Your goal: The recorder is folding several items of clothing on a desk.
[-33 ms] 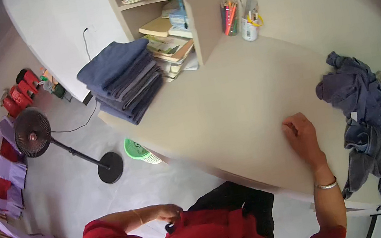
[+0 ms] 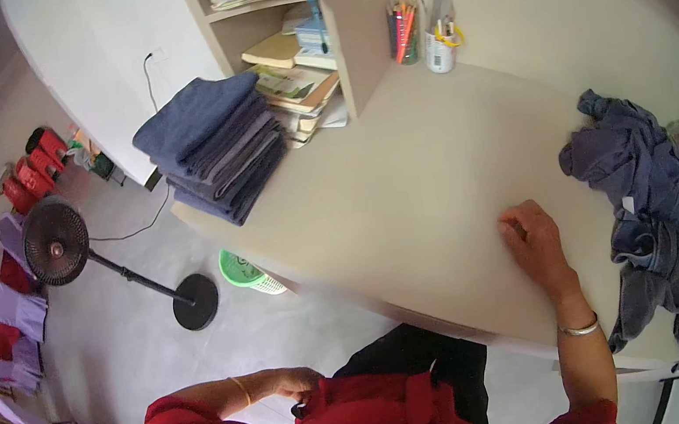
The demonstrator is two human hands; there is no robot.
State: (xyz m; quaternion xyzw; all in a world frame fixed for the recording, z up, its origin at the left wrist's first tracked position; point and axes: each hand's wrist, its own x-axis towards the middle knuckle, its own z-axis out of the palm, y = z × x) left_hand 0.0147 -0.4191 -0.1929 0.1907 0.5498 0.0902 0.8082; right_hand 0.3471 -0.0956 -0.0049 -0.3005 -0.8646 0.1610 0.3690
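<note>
My right hand (image 2: 534, 241) rests on the desk (image 2: 422, 172) in a loose fist, with nothing seen in it. To its right lies a heap of crumpled blue-grey clothes (image 2: 636, 165), apart from the hand. At my waist, my left hand (image 2: 298, 382) is curled against the edge of my red shirt (image 2: 336, 417). A small dark thing shows below its fingers, which are partly hidden; I cannot make out what they hold. A stack of folded blue-grey clothes (image 2: 209, 148) sits at the desk's far left corner, away from both hands.
Books and papers (image 2: 297, 81) fill a shelf behind the stack. Pencils (image 2: 404, 29) and a white cup (image 2: 441, 54) stand by the back wall. A black fan (image 2: 56, 243) and a green basket (image 2: 242, 267) are on the floor at left, near purple-covered chairs (image 2: 15, 294).
Both hands and the clothes stay as they were. The whole view has shifted very slightly.
</note>
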